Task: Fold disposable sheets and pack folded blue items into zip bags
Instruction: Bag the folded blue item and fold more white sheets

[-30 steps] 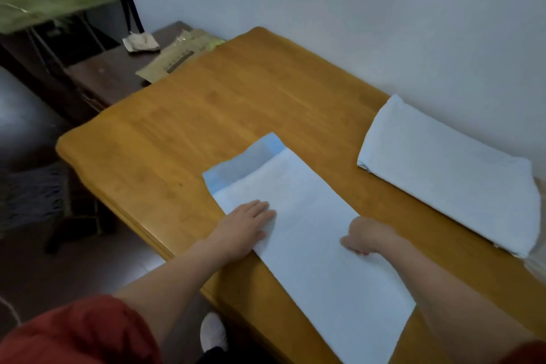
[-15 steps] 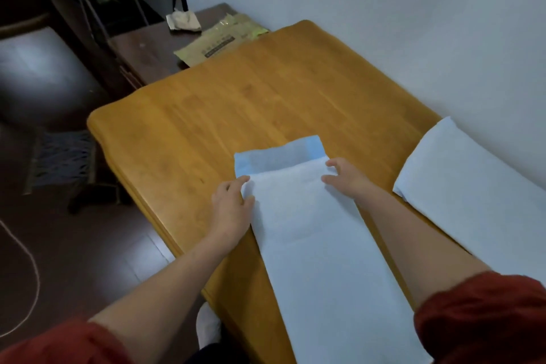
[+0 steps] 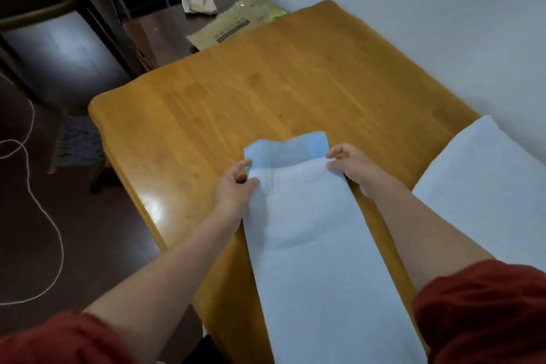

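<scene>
Sheet (image 3: 310, 245) lies on the bench (image 3: 266, 83). Your left hand (image 3: 233, 189) and right hand (image 3: 357, 168) each pinch a far corner, fingers (image 3: 240, 165) curled round it.

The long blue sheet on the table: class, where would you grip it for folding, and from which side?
At the top layer's far corners, one hand from each long side, as the left hand and right hand do: the sheet lies flat and narrow.
</scene>
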